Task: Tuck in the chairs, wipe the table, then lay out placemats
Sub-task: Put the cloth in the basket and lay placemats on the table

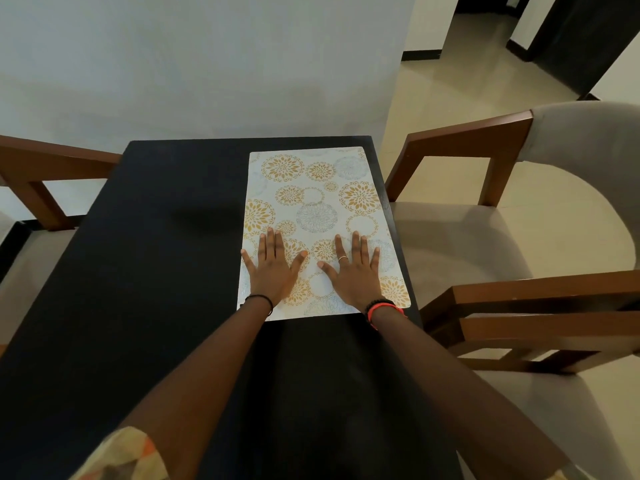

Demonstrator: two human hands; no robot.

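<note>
- The dark table (156,237) spread out under both forearms and well to the left of the hands.
- A wood-armed chair with a pale cushion (467,140) stood just right of the right hand, its seat drawn up to the table's edge. A second chair (536,306) stood nearer, beside the right forearm, and a third chair's arm (52,161) showed far to the left of the left hand.
- The placemat (311,188) was a white rectangle printed with gold and grey flower circles. It lay flat on the table beneath both palms, on the right half of the top.
- Its long axis ran from the wrists straight ahead to the far edge, and its right side lay close along the table's right edge.
- The left hand (272,268) pressed flat on the near left part, fingers straight and spread.
- The right hand (353,271) pressed flat beside it, likewise splayed, holding nothing.
- A ring (343,258) sat on one right finger.
</note>
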